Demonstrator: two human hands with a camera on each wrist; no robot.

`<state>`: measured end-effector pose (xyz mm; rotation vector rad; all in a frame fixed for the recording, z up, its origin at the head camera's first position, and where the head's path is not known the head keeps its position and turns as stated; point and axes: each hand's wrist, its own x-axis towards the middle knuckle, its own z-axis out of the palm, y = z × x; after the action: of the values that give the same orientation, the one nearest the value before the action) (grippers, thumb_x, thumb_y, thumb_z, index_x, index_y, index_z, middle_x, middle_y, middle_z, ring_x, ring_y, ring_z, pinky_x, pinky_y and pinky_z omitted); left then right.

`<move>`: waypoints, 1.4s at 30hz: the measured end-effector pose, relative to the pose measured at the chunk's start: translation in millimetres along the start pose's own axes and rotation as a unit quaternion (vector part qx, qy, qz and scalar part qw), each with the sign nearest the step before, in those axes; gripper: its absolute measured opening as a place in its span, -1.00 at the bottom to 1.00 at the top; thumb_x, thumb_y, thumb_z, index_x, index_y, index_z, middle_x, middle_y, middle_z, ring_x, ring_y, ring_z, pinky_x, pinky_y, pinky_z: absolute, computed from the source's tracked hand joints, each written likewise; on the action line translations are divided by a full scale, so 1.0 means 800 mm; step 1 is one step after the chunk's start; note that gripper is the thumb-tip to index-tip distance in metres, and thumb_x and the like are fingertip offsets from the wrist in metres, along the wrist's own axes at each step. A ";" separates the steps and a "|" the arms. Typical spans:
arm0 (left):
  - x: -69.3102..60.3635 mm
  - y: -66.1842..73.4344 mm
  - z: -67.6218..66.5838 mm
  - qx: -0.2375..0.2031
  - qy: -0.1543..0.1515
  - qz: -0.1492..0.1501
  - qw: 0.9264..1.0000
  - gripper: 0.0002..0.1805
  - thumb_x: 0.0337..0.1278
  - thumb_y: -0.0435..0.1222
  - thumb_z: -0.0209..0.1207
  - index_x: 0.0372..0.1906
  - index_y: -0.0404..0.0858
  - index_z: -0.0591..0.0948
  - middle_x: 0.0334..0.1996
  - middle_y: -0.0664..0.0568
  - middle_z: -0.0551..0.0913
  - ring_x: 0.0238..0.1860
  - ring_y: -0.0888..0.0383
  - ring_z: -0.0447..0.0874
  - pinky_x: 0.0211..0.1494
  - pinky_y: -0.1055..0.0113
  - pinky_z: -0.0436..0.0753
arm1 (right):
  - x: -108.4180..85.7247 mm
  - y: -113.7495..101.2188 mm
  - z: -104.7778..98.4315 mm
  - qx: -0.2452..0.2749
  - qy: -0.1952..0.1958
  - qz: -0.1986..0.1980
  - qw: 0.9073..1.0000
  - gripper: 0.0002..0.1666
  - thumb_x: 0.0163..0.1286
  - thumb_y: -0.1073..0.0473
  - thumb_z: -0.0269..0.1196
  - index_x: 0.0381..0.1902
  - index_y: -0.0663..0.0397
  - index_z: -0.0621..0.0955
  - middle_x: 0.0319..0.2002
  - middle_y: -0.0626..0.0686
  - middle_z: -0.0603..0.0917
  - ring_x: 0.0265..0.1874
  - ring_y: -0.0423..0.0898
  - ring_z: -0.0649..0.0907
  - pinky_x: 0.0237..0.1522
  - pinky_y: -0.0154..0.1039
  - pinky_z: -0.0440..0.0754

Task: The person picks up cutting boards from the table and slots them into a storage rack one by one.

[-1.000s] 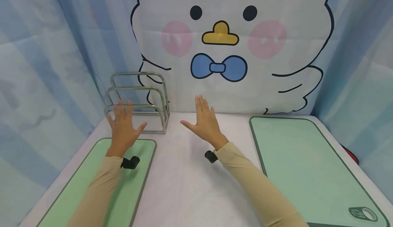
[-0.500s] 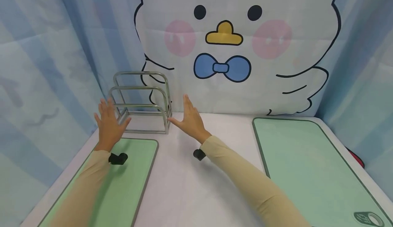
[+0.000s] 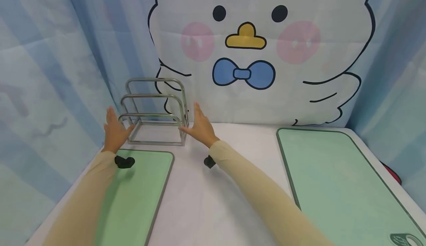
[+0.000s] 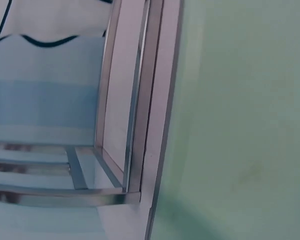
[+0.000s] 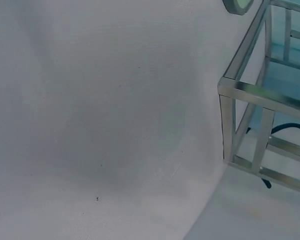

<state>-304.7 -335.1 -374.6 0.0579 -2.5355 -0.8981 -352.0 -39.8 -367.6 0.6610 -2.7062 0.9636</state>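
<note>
The metal rack [image 3: 149, 115] stands on the white counter [image 3: 216, 186], its back near the printed backdrop [image 3: 239, 105]. The left hand [image 3: 114, 129] is at the rack's left side, the right hand [image 3: 201, 127] at its right, fingers extended and thumbs spread toward it; contact cannot be told. In front of the rack, a narrow strip separates it from the left green board [image 3: 139, 186]. Rightward of the rack, open counter reaches to the right green board [image 3: 346, 186]. A second ago, the left hand was before the rack and the right farther from it; now they flank it.
</note>
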 end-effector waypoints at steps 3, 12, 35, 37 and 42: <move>0.005 -0.005 -0.002 -0.024 -0.017 -0.021 0.999 0.06 0.24 -0.26 0.14 0.43 -0.37 -0.44 0.46 -0.33 -0.43 0.46 -0.34 -0.35 0.39 -0.35 -0.17 | 0.005 -0.002 0.004 -0.003 -0.004 0.001 1.000 0.28 0.12 -0.24 0.33 0.49 0.15 -0.15 0.51 0.10 -0.04 0.36 0.08 0.33 0.38 -0.15 0.31; 0.021 -0.002 -0.003 -0.020 -0.066 -0.062 0.996 -0.05 0.28 -0.33 0.06 0.44 -0.40 -0.37 0.37 -0.54 0.00 0.24 -0.47 0.21 0.24 -0.28 0.30 | 0.016 -0.015 0.015 0.012 -0.035 -0.006 0.999 0.28 0.12 -0.17 0.36 0.49 0.18 -0.15 0.47 0.17 0.07 0.36 0.09 0.34 0.36 -0.12 0.33; 0.032 -0.004 -0.003 -0.178 -0.124 -0.052 0.975 -0.28 0.32 -0.59 -0.27 0.48 -0.32 -0.25 0.39 -0.46 0.07 0.40 -0.30 0.06 0.39 -0.13 0.21 | 0.025 -0.010 0.007 0.139 -0.051 0.009 0.989 -0.01 0.16 0.15 0.38 0.44 0.13 0.12 0.29 0.16 0.41 0.27 0.03 0.44 0.28 -0.14 0.44; 0.032 -0.005 -0.005 -0.189 -0.148 -0.045 0.970 -0.27 0.33 -0.59 -0.26 0.48 -0.32 -0.28 0.39 -0.46 0.04 0.41 -0.29 0.04 0.37 -0.08 0.23 | 0.025 -0.006 0.004 0.148 -0.055 0.011 0.987 -0.03 0.14 0.15 0.39 0.43 0.14 0.16 0.26 0.14 0.43 0.25 0.02 0.46 0.25 -0.15 0.47; 0.032 -0.004 -0.013 -0.216 -0.201 -0.041 0.954 -0.24 0.33 -0.58 -0.23 0.48 -0.31 -0.31 0.42 -0.43 -0.05 0.43 -0.25 -0.04 0.26 0.13 0.31 | 0.023 0.003 -0.003 0.186 -0.069 0.021 0.980 -0.02 0.10 0.17 0.42 0.40 0.17 0.19 0.25 0.17 0.42 0.24 0.05 0.47 0.21 -0.15 0.51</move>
<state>-323.8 -348.6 -359.5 -0.1740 -2.6390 -1.6212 -369.4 -43.2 -361.4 0.7612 -2.6868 1.5091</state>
